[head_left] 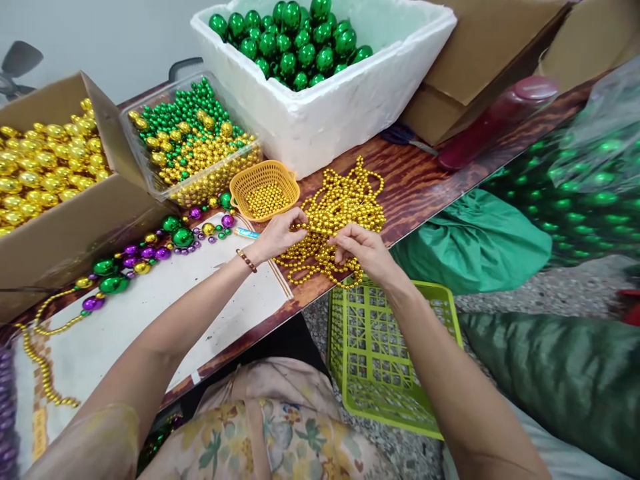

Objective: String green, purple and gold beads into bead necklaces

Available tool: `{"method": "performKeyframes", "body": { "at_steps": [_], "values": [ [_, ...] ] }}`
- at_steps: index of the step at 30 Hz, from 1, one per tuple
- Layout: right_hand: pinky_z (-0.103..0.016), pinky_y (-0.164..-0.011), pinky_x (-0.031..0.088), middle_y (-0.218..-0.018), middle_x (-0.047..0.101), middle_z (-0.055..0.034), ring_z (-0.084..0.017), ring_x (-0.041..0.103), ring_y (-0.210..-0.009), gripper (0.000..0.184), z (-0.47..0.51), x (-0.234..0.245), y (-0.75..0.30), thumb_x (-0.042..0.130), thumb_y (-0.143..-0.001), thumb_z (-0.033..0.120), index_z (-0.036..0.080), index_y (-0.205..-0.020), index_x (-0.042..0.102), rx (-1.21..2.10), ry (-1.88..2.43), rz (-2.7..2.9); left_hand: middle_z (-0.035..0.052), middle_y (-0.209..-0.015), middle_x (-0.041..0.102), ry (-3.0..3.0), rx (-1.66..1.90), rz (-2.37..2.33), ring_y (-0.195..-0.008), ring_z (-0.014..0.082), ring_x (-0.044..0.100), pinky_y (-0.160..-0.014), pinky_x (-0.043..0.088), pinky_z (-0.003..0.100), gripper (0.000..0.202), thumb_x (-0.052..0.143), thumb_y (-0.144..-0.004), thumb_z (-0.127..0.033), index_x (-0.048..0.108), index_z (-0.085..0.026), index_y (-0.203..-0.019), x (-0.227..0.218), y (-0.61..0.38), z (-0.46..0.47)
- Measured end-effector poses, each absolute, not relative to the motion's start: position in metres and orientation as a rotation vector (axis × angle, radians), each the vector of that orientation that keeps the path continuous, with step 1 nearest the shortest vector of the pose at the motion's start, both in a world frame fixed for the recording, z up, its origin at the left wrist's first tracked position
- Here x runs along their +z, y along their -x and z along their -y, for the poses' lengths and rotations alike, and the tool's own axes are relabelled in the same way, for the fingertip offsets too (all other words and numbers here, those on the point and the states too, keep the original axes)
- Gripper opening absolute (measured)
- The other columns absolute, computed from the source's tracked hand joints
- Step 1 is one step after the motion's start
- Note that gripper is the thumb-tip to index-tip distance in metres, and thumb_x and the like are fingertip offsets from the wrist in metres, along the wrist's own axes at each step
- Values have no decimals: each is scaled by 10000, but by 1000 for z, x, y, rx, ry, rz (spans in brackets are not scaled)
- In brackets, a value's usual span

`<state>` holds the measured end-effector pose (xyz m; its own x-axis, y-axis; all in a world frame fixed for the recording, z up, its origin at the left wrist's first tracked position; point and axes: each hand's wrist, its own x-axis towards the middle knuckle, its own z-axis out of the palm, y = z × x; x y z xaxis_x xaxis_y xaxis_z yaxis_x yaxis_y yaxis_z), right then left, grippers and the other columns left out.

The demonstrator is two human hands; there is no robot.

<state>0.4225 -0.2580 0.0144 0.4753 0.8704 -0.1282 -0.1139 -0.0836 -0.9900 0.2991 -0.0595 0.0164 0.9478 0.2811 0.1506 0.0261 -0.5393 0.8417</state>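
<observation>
A tangled pile of gold bead strands lies near the table's front edge. At the pile's left side is my left hand, thumb and fingers closed on a gold bead strand. My right hand pinches gold beads at the front of the same pile, its fingertips curled together. The two hands are a short distance apart, with beads between them. Just behind my left hand stands a small orange basket holding loose gold beads. Exactly which beads sit between my fingertips is partly hidden.
Behind stand a white foam box of green balls, a clear bin of mixed beads and a cardboard box of gold balls. A multicoloured garland lies left on white cloth. A lime basket sits below the table edge.
</observation>
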Motion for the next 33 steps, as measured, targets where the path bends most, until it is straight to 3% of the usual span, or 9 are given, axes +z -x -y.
{"method": "performKeyframes", "body": {
  "at_steps": [6, 11, 19, 24, 30, 33],
  "values": [
    [-219, -499, 444, -621, 659, -6, -101, 561, -516, 383, 257, -2, -420, 733, -808, 556, 183, -808, 644, 884, 1487, 664, 5, -801, 573, -1989, 200, -153, -744, 128, 506, -695, 392, 274, 104, 589, -840, -276, 569, -175, -826, 28, -297, 58],
    [-230, -517, 465, -760, 717, -30, -102, 588, -557, 392, 254, -5, -419, 766, -777, 554, 190, -777, 619, 843, 1434, 604, -8, -749, 541, -1955, 116, -155, -680, 109, 454, -641, 356, 261, 15, 549, -760, -180, 561, -173, -767, 29, -296, 56],
    [-295, -710, 538, -583, 631, 8, -182, 698, -770, 325, 258, 13, -408, 728, -853, 530, 225, -791, 634, 749, 1349, 767, -3, -776, 579, -2113, 115, -127, -707, 117, 482, -700, 381, 275, 99, 487, -807, -205, 578, -166, -810, 20, -296, 62],
    [-237, -480, 448, -770, 719, -7, -72, 548, -453, 357, 254, 31, -419, 762, -824, 518, 199, -804, 602, 886, 1294, 719, 5, -803, 590, -2017, 115, -131, -742, 120, 497, -716, 397, 271, 114, 511, -852, -246, 584, -163, -822, 24, -292, 64],
    [-209, -444, 447, -603, 634, 12, -92, 589, -485, 402, 228, 48, -424, 747, -818, 572, 200, -791, 598, 929, 1383, 790, -3, -757, 561, -1818, 69, -139, -686, 102, 473, -648, 380, 255, 178, 604, -867, -328, 589, -162, -804, 30, -288, 72],
    [-197, -406, 425, -659, 649, 1, -98, 623, -497, 408, 217, 49, -424, 751, -820, 565, 195, -792, 584, 990, 1431, 838, -30, -658, 498, -1745, 78, -263, -601, 84, 417, -589, 339, 244, 199, 621, -839, -294, 523, -168, -720, 24, -289, 75]
  ]
}}
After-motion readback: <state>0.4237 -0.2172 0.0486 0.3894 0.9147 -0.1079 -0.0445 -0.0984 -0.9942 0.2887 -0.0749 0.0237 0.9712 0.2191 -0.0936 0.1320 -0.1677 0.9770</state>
